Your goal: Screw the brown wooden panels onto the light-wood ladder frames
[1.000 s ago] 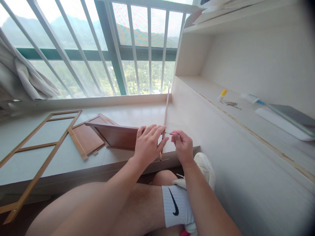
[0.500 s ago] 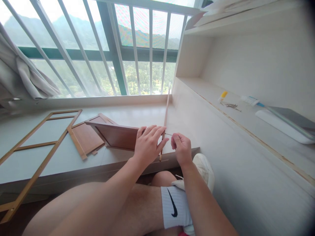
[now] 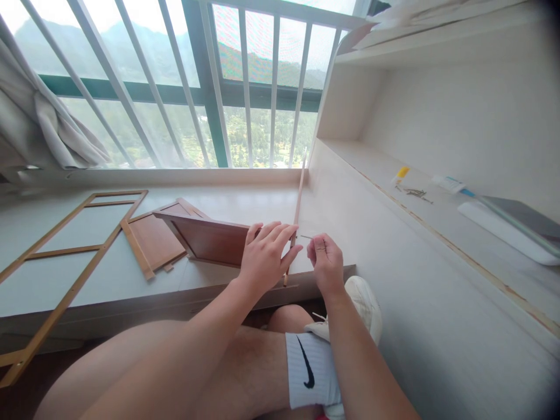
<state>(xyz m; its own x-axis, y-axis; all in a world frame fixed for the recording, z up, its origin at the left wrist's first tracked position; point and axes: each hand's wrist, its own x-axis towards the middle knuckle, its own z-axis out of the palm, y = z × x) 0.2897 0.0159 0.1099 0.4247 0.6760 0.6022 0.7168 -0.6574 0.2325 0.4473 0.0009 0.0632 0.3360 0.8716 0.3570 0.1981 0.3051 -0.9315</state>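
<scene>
My left hand [image 3: 268, 252] grips the end of a brown wooden panel [image 3: 210, 238], its fingers laid over the top where a long thin wooden strip [image 3: 300, 198] meets it. The panel stands on edge and the strip runs away towards the window. My right hand [image 3: 324, 259] is closed around a thin metal rod, which looks like a hex key [image 3: 307, 237], its tip pointing left at the strip. A tiny light piece, perhaps a screw head, shows at the strip beside the tip. The rest of the tool is hidden in my fingers.
A second wooden panel [image 3: 157, 242] lies flat behind the standing one. A slatted wooden frame [image 3: 98, 256] reaches over the ledge's front edge at left. On the right shelf lie several screws [image 3: 415, 193], a yellow-capped item [image 3: 401, 173] and a dark flat device [image 3: 520, 216].
My right hand has drawn slightly right and turned, and the rod's tip now stands a little off the strip. The left hand keeps its hold. The whole view has shifted slightly.
</scene>
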